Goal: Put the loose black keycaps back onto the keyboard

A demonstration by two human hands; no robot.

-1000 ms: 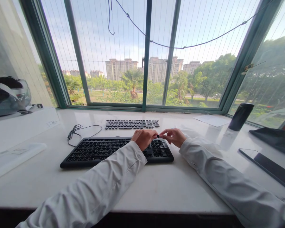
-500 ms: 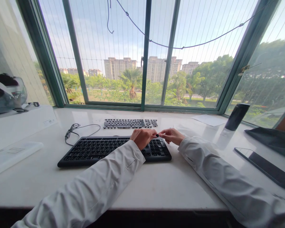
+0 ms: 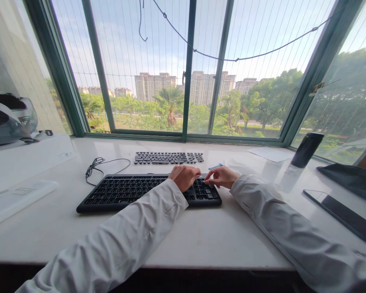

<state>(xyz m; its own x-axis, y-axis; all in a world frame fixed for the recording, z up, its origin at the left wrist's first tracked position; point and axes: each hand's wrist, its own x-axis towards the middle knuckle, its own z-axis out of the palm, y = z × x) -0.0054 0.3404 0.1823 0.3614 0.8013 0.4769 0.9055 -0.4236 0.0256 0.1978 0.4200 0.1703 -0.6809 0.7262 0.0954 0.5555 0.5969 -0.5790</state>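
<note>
Daylit window (image 3: 158,69) — white counter (image 3: 201,240).

My white sleeves (image 3: 131,240) reach over the black keyboard (image 3: 125,193) on the white marble-like sill (image 3: 201,240), with black loose keycaps (image 3: 167,158), a thin blue tool (image 3: 215,166), a black cylinder (image 3: 307,149) and green window frames (image 3: 187,81) beyond.

A home desk nook in a high flat: a white counter (image 3: 201,240) under bay windows (image 3: 158,69), with a keyboard (image 3: 134,192), helmet (image 3: 9,120) and tablet (image 3: 341,211).
</note>
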